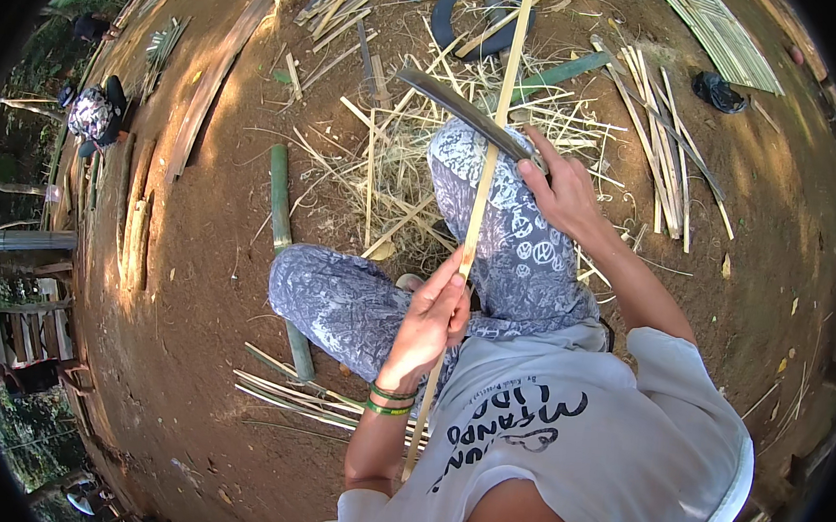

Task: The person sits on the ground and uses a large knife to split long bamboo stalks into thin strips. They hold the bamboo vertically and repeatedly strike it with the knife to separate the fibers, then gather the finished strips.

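At the far left, another person in a patterned top is by the edge of the dirt ground, with short logs and a long brown plank lying to the right. A green bamboo pole runs from far to near, passing out of sight behind the left leg of the patterned grey trousers; thin strips lie on the near side. Beyond the knees spreads a heap of pale shavings. The left hand is closed around a long pale strip, which slants from the near side, beside the shirt, to the far edge. The dark blade of a knife crosses the strip at the right knee; whether they touch, I cannot tell. The right hand grasps the knife at its right end, thumb and forefinger apart. Farther right lie loose split pieces, a black bag and, far off, a row of pale slats.
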Demonstrator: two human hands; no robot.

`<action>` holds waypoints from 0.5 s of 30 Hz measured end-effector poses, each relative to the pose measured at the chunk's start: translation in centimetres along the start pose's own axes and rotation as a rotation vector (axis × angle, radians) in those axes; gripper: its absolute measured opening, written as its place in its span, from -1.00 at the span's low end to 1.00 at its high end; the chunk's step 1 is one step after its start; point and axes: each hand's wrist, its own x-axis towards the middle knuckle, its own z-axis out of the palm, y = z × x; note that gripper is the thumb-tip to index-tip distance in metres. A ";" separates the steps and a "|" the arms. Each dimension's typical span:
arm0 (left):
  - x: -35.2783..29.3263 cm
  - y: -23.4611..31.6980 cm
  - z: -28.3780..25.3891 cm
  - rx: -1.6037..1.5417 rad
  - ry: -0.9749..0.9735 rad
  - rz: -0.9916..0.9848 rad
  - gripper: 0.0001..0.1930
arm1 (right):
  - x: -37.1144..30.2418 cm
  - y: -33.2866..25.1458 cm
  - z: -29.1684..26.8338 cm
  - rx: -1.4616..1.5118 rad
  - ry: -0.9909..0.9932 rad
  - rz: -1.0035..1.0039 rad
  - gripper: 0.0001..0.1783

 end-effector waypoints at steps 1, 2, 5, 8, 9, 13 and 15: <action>1.1 -0.3 -0.2 -0.006 -0.010 0.056 -0.51 | -0.2 -0.9 -0.7 0.025 -0.100 0.040 -0.19; 2.0 0.4 0.1 -0.022 -0.007 0.066 -0.51 | -0.2 -1.5 -1.1 -0.020 -0.119 -0.001 -0.18; 4.4 2.3 1.5 -0.048 -0.019 0.115 -0.51 | -0.9 -2.7 -1.8 -0.136 -0.168 -0.125 -0.11; 5.8 3.1 2.0 0.009 0.014 0.147 -0.62 | -1.0 -3.3 -1.6 -0.175 -0.183 -0.216 -0.09; 5.9 3.3 2.1 0.019 0.019 0.135 -0.64 | -0.9 -3.4 -1.6 -0.174 -0.178 -0.229 -0.09; 5.8 3.5 2.1 0.043 0.026 0.111 -0.64 | -0.6 -3.2 -1.2 -0.179 -0.168 -0.243 -0.06; 5.3 3.0 2.0 0.033 0.027 0.101 -0.60 | -0.4 -3.2 -1.3 -0.201 -0.180 -0.206 -0.05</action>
